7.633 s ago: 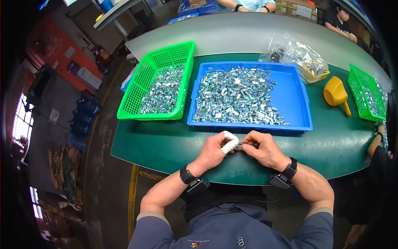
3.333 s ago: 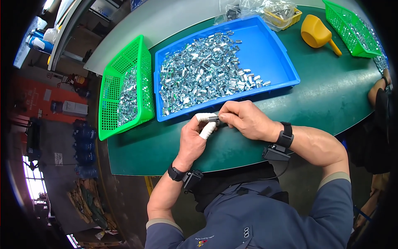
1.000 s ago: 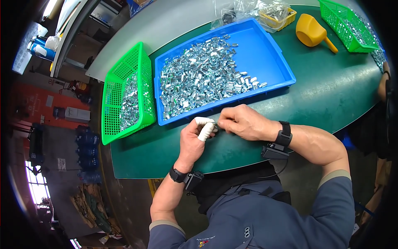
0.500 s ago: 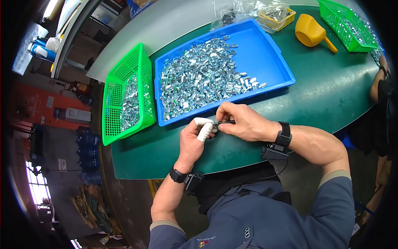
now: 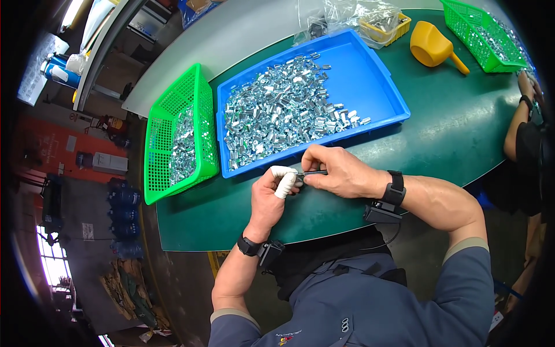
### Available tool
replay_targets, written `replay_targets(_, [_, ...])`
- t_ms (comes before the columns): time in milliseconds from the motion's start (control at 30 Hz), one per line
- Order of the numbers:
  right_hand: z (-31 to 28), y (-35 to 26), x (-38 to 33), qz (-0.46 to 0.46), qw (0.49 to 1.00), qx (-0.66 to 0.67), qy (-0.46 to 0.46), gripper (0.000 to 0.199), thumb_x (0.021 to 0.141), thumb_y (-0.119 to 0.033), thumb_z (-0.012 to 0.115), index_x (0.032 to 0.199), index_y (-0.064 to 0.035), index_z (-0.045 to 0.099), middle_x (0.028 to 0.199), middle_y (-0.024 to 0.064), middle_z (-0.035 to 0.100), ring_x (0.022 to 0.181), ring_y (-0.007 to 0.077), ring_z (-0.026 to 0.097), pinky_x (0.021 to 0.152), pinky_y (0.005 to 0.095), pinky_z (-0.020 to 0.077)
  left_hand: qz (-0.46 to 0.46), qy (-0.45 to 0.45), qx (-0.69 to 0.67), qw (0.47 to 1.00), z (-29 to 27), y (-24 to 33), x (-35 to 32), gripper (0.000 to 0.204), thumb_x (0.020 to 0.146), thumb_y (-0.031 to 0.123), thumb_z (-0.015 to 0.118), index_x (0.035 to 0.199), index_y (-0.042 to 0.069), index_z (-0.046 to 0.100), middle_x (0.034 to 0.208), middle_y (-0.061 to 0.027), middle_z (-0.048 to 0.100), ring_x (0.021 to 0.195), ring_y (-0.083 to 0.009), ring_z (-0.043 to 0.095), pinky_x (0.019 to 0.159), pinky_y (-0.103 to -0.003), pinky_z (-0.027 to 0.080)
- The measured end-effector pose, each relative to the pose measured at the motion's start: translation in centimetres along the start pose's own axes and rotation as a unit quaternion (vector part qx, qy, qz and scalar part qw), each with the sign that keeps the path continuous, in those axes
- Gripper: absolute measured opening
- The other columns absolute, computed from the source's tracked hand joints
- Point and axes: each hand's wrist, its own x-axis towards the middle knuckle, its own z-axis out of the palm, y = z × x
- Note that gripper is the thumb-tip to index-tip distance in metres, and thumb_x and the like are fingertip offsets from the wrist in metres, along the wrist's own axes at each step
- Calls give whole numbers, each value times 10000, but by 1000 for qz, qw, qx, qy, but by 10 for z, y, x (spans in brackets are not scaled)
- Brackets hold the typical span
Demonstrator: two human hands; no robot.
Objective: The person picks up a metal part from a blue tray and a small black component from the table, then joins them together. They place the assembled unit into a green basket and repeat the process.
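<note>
A small metal part sits pinched between the fingertips of the left hand, whose thumb is wrapped in white tape. The right hand is closed on a thin dark tool touching that part. Both hands meet above the green tabletop, just before the blue tray of metal parts; a green basket lies left of it.

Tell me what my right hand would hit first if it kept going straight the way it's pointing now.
The right hand points left, so it would meet the left hand first, at its white-wrapped finger, which it already seems to touch. Beyond that lies the green basket, though depth is hard to judge.
</note>
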Motion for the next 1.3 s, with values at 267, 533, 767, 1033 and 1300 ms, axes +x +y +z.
replay_targets(267, [-2, -3, 1, -2, 1000, -19, -12, 230, 987, -208, 631, 971, 8, 708, 799, 73, 695, 742, 119, 611, 690, 305, 500, 21, 12, 1, 1000, -4, 3, -1, 148, 1020, 154, 668, 1077, 17, 681, 913, -62, 732, 771, -108, 675, 708, -252, 544])
replay_targets(533, [3, 12, 4, -33, 999, 10, 39, 248, 941, -218, 627, 1034, -12, 729, 870, 159, 732, 794, 304, 697, 732, 411, 531, 196, 116, 211, 950, -81, 76, -4, 117, 1015, 117, 660, 1076, 18, 676, 935, -75, 723, 782, -118, 679, 703, -256, 549])
replay_targets(767, [7, 17, 1, -76, 995, -4, 62, 251, 945, -173, 658, 1149, -36, 714, 1057, 142, 749, 1000, 310, 713, 846, 414, 548, 220, 279, 515, 780, -136, 121, 36, 190, 932, 89, 748, 1089, 4, 682, 967, -62, 710, 846, -158, 670, 736, -298, 535])
replay_targets(1033, [2, 9, -2, -54, 997, -53, 27, 252, 914, -189, 672, 1113, -41, 716, 1019, 179, 741, 988, 387, 690, 878, 468, 536, 253, -39, 488, 834, -2, 97, 169, 253, 915, 127, 753, 1147, 40, 703, 1019, -108, 726, 912, -223, 691, 787, -341, 540])
replay_targets(1300, [10, 20, 3, -81, 993, -71, 49, 232, 930, -206, 665, 1108, -66, 717, 1021, 155, 740, 970, 366, 699, 840, 471, 542, 357, -133, 566, 731, 77, 73, 271, 219, 869, 129, 739, 1076, 62, 720, 906, -136, 649, 943, -350, 649, 815, -457, 523])
